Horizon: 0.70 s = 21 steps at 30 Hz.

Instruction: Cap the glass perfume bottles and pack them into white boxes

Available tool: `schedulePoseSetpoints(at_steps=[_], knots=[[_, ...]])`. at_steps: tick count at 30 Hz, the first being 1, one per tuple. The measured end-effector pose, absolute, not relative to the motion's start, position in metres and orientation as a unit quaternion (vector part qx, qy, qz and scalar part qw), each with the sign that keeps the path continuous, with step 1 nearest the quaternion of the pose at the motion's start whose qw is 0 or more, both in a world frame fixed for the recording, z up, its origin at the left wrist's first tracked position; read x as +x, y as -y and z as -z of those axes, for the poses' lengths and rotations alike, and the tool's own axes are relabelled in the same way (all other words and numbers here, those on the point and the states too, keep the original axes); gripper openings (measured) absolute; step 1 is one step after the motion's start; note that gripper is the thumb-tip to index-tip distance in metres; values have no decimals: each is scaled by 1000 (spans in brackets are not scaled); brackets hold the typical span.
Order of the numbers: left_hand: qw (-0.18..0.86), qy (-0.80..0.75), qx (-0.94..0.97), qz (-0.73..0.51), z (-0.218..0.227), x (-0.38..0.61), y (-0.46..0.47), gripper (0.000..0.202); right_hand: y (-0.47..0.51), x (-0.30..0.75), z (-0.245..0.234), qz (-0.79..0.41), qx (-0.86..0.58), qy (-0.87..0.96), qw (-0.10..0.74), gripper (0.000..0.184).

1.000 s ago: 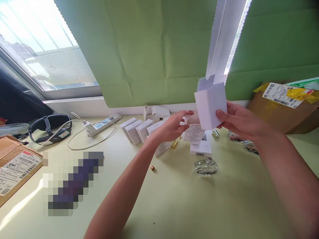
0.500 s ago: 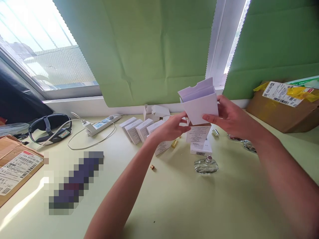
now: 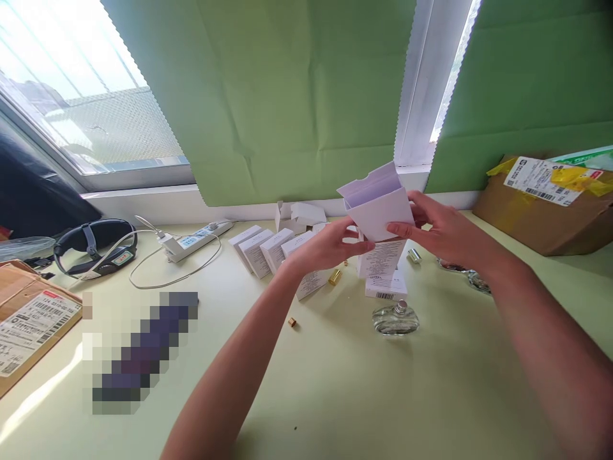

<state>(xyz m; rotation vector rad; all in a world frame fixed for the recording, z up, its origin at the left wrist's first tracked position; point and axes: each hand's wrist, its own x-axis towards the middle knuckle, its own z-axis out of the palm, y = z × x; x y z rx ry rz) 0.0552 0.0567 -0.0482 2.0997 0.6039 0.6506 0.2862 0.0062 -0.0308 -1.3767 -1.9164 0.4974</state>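
Note:
Tilted above the table is a white carton (image 3: 380, 211), its upper end open with a notched flap. My right hand (image 3: 433, 227) is closed on its right side, thumb across the front. Directly beneath it is a white box with printed text (image 3: 382, 257). My left hand (image 3: 335, 246) is closed at that box's left side and top edge, some fingers hidden behind it. Whether the carton sits inside the printed box I cannot tell. A small white box with a barcode (image 3: 385, 287) lies below. In front lies a clear glass bottle with a silver neck (image 3: 396, 319).
Several printed white boxes (image 3: 256, 252) stand left of my hands. Around them lie a gold cap (image 3: 334, 276), a silver cap (image 3: 414, 256) and a small copper-coloured piece (image 3: 292, 322). More glass bottles (image 3: 479, 282) lie under my right forearm. A cardboard box (image 3: 536, 223) stands right, a power strip (image 3: 198, 241) left.
The white carton has moved down and slightly left, closer over the printed box, with my right hand on it. My left hand stays almost in place.

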Motion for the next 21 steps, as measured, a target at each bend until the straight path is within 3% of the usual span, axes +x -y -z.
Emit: schedulePoseSetpoints(at_steps=[21], knots=[[463,-204,822,-261,50,56,-59,41,3,287,19,-217,-572,733,296,39]])
